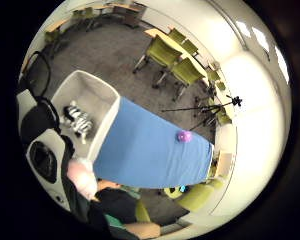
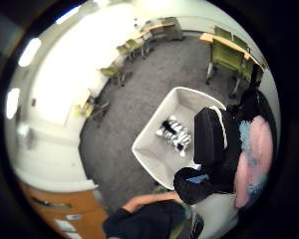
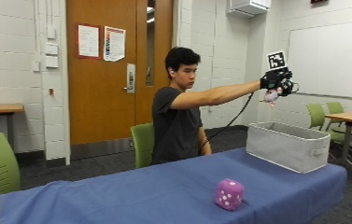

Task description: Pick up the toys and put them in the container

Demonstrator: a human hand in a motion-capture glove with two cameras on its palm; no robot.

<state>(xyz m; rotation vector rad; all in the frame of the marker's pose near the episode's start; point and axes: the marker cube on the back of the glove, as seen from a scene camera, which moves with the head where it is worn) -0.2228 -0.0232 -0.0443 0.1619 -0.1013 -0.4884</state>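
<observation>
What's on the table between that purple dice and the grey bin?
Nothing: in the outside view only bare blue tablecloth lies between the purple dice and the grey bin.

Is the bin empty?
No. The bin already holds a striped zebra toy; both palm views show it lying on the bottom.

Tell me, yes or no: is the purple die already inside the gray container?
No. In the outside view the purple die sits on the blue tablecloth, apart from the gray container.
</observation>
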